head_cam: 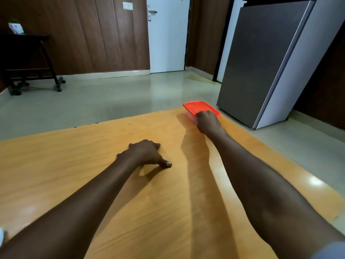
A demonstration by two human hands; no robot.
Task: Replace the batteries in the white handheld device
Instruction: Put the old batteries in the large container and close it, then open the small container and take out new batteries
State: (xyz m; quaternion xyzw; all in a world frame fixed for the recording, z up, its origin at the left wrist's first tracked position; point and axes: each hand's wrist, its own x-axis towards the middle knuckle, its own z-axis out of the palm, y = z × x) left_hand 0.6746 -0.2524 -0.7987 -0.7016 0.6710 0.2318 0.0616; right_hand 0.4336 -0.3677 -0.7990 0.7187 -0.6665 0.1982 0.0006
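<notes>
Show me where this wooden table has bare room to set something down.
Bare wood runs left of the left hand to the table's far-left edge, and between both forearms toward the near edge. The far right corner is crowded: the right hand grips the red-lidded container there.

Lidded box (200, 107) at table's (74, 165) far right corner, fridge (261, 62) behind.

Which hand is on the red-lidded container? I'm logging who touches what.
The right hand, stretched to the table's far right corner, is curled over the near edge of the red-lidded container. The left hand only rests on the bare wooden table.
</notes>
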